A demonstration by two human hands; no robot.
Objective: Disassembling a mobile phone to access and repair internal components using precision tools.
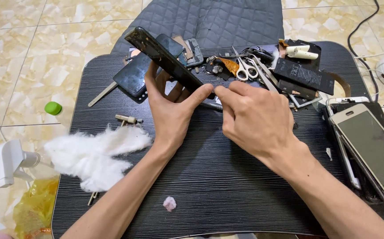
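Cotton wad lies left of both hands, phones right.

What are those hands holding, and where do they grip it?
A black phone frame, tilted on edge. The left hand grips its lower end; the right hand pinches that same end.

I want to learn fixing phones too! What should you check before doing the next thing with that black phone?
1. Left hand holds the black phone firmly: ok.
2. Right hand fingertips at its lower end: ok.
3. Phone lifted off the table: ok.
4. Scissors within reach: ok.
5. Cotton away from the hands: ok.
6. Tool in the right hand: cannot tell.
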